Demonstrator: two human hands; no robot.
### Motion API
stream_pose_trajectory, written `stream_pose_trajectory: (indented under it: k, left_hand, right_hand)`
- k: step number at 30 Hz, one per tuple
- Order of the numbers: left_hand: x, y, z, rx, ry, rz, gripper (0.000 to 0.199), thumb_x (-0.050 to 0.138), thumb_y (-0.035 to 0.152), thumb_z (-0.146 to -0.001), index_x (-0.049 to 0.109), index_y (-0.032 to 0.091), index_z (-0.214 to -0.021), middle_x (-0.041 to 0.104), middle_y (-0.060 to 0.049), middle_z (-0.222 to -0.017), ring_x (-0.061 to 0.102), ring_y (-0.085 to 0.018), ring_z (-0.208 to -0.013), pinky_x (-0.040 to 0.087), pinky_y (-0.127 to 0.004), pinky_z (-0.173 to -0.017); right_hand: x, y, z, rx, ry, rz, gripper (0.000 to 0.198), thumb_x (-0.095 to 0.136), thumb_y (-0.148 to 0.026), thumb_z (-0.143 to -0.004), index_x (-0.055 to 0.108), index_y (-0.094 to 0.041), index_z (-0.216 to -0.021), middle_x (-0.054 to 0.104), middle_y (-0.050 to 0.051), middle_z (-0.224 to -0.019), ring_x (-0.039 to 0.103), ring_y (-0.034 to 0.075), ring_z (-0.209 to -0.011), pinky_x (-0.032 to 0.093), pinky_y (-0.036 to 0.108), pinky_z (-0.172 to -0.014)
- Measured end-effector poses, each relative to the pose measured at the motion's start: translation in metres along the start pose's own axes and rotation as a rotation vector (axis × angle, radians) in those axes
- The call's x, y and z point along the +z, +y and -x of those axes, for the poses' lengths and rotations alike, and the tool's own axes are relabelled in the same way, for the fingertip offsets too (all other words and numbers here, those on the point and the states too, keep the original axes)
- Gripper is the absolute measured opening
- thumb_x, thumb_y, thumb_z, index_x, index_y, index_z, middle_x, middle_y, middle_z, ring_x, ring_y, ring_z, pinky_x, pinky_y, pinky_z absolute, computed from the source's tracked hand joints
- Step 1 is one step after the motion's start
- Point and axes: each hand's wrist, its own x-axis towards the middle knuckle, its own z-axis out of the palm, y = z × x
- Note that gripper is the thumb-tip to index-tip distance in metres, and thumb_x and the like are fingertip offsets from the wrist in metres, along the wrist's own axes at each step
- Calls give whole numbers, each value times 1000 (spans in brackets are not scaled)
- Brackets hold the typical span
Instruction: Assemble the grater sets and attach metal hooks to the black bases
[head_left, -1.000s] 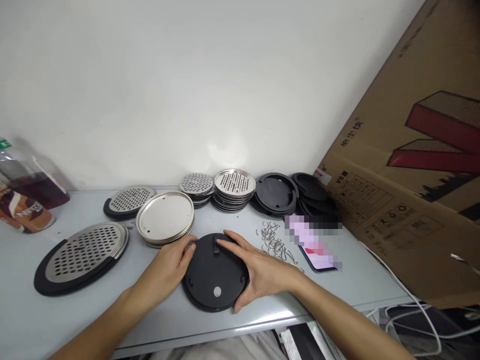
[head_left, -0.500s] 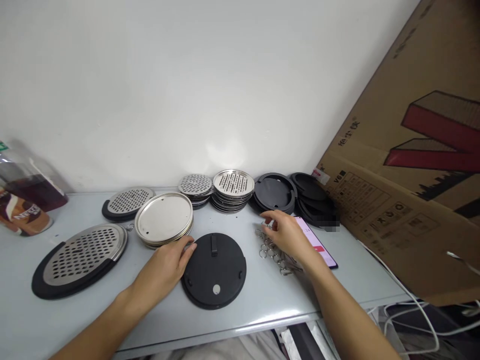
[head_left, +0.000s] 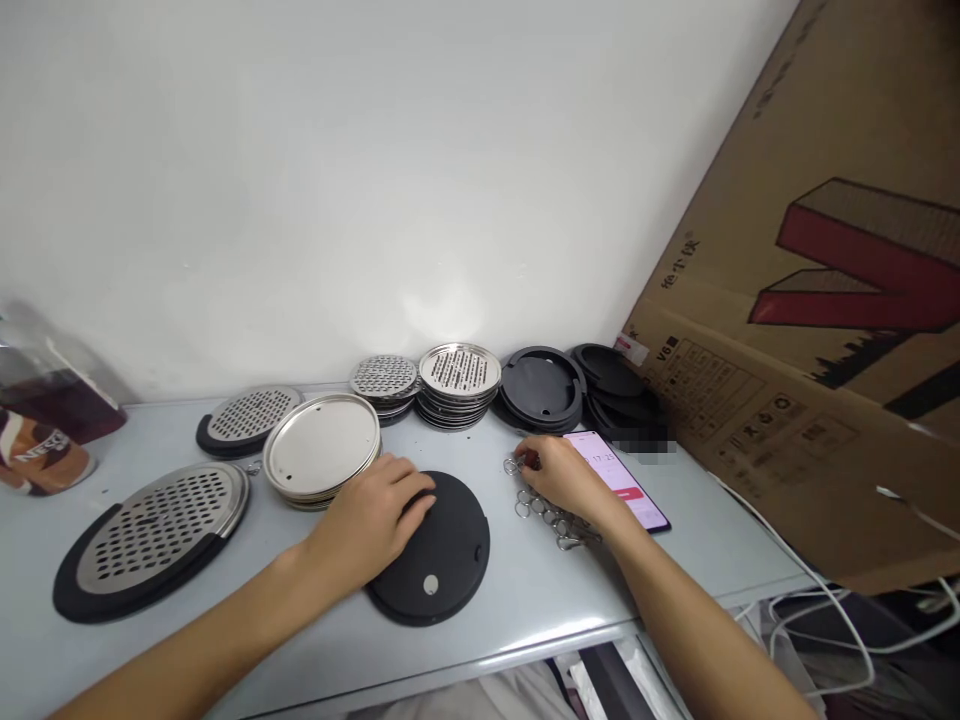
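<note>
A black round plate (head_left: 450, 545) lies on the table with a small hole near its front edge. My left hand (head_left: 379, 510) rests over its upper left side, thumb and index finger apart, covering the raised tab there. To the right, small metal wire rings (head_left: 551, 510) lie in a loose pile. My right hand (head_left: 559, 470) is at the far end of this pile, its fingers pinched on a ring; the fingertips are partly hidden. A stack of smooth metal discs (head_left: 322, 445) stands just left of my left hand.
Perforated metal discs (head_left: 459, 370) are stacked by the wall, beside black round holders (head_left: 541, 385). Two grater discs in black rims (head_left: 161, 530) lie left, near a bottle (head_left: 56, 390). A phone (head_left: 626, 485) lies beside my right hand; a cardboard box (head_left: 787, 400) leans at right.
My left hand has moved right, from the black plate's edge to over its tab. My right hand has stayed at the rings with its fingers lower among them. The view has shifted slightly.
</note>
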Motion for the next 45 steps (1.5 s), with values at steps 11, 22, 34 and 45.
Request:
stream_pose_trajectory:
  k: [11,22,34,45]
  left_hand:
    - [55,33,-126,-170,-315,157,15,77,29,-73,76,21,-85,76,-7,-84,70,-24,-82,50,-29,-73]
    - [72,31,-132,-259,-333,266,10,80,24,-66,72,18,-69,72,-6,-72,69,-26,-78,50,-32,-74]
    - [-14,3,-28,-311,-93,729,15,66,32,-84,70,19,-86,69,-1,-77,63,-17,-72,48,-26,-66]
    - [-10,-2,10,-303,65,952,24,66,33,-87,74,20,-106,71,-7,-99,68,-20,-87,56,-33,-82]
  right_hand:
    - [-2,-2,-3,49,94,-108,24,59,-14,-70,73,-14,-90,73,6,-78,65,19,-71,40,26,-63]
    - [-7,0,-3,52,155,-372,15,51,-17,-75,65,-17,-78,71,4,-69,65,18,-62,44,25,-59]
    - [-17,-60,0,-42,-223,-1004,29,72,-39,-77,65,-15,-92,65,0,-69,54,10,-48,42,21,-41]
    - [12,-90,1,1,-364,-1216,33,76,-41,-75,68,-14,-92,62,-2,-55,49,8,-44,37,21,-43]
